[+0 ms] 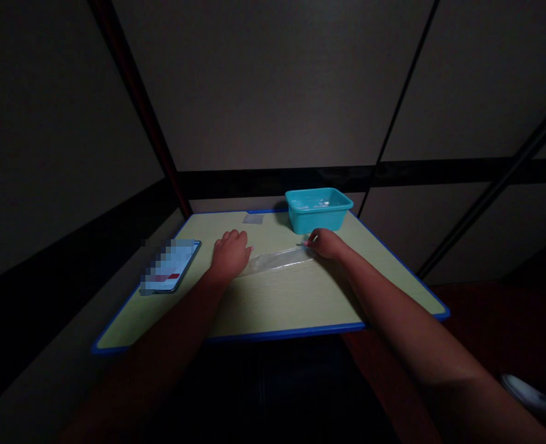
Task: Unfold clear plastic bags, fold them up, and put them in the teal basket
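Observation:
A long, narrow strip of clear plastic [277, 260], like a flat bag or sleeve, lies across the middle of the table between my hands. My left hand [230, 254] rests palm down at its left end, fingers laid out and thumb against the plastic. At the other end, the fingertips of my right hand [324, 243] are pinched together just above the strip. A thin, small dark tip pokes out to the left of those fingertips; what it belongs to is hidden by the hand.
A turquoise plastic basket [318, 221] with clear plastic items inside stands at the back right. A phone [180, 271] with its screen lit lies on the left. A small greyish flat packet [253, 219] is near the back edge. The pale table [273, 314] has a blue rim.

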Demonstrator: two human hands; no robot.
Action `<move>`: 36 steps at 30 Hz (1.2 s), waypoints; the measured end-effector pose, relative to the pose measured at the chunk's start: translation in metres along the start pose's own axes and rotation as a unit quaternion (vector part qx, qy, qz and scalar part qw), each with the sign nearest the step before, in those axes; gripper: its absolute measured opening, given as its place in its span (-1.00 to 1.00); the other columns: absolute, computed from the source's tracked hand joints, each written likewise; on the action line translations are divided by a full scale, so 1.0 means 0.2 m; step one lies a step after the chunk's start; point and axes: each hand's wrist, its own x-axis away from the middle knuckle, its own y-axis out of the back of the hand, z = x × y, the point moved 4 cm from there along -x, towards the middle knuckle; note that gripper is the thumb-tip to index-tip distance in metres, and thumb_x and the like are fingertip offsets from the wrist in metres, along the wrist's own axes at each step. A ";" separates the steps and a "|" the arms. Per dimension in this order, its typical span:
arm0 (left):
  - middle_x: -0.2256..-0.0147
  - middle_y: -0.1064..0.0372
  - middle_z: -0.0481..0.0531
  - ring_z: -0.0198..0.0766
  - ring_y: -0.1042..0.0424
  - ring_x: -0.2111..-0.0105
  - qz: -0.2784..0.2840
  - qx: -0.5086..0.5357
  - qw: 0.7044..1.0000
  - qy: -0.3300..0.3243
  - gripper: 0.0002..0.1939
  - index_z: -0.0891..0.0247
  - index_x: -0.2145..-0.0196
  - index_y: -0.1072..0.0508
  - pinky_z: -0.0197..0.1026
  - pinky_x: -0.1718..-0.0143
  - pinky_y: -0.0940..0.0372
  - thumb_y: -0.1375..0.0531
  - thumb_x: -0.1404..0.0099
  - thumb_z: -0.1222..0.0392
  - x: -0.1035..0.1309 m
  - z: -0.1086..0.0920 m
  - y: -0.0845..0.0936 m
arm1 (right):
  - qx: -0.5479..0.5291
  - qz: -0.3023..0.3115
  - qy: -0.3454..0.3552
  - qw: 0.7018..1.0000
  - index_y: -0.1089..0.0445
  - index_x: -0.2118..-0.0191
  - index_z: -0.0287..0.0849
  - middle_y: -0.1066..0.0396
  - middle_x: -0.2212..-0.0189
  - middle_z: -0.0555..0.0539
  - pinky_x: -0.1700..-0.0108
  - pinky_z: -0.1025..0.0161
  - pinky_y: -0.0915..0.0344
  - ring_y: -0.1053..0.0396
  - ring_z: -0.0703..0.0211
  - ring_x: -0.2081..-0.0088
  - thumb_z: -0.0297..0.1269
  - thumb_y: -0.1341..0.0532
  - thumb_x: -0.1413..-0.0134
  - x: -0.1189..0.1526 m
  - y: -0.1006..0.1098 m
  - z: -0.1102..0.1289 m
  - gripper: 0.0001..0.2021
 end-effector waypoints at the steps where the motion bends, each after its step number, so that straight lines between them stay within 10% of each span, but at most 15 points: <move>1: 0.20 -0.31 0.16 -0.04 -0.24 0.12 -0.016 0.022 0.999 -0.037 -0.83 0.25 0.25 -0.36 -0.07 0.16 -0.18 -0.09 -0.24 0.13 0.01 -0.03 0.02 | -0.005 -0.004 0.005 1.000 -0.43 0.20 -0.25 -0.48 0.35 -0.17 0.46 0.35 -0.06 -0.35 0.19 0.40 -0.13 -0.17 -0.08 0.00 0.00 0.00 -0.71; 7: 0.21 -0.30 0.06 -0.17 -0.23 0.14 0.047 0.175 0.940 -0.288 -0.81 0.21 0.26 -0.41 -0.16 0.11 -0.14 -0.06 -0.29 0.11 0.06 -0.20 0.03 | -0.013 -0.012 0.022 1.000 -0.39 0.19 -0.23 -0.45 0.39 -0.11 0.44 0.37 -0.06 -0.32 0.25 0.43 -0.29 -0.19 -0.06 0.01 0.00 0.02 -0.80; 27: 0.17 -0.28 0.09 -0.16 -0.23 0.15 0.040 0.220 0.921 -0.319 -0.75 0.23 0.19 -0.41 -0.11 0.10 -0.15 -0.04 -0.29 0.07 0.08 -0.17 -0.03 | -0.178 0.019 0.039 0.983 -0.32 0.28 -0.22 -0.34 0.68 0.07 0.57 0.43 -0.15 -0.35 0.29 0.65 -0.47 -0.21 0.02 0.02 -0.01 0.05 -0.87; 36: 0.30 -0.32 0.08 -0.18 -0.25 0.23 0.036 0.305 0.911 -0.275 -0.60 0.26 0.31 -0.41 -0.13 0.12 -0.14 0.12 -0.35 0.00 0.05 -0.12 -0.02 | -0.338 -0.081 0.088 0.933 -0.22 0.27 -0.16 -0.22 0.62 0.16 0.63 0.42 -0.19 -0.26 0.34 0.67 -0.43 -0.23 0.11 0.02 0.04 0.07 -0.77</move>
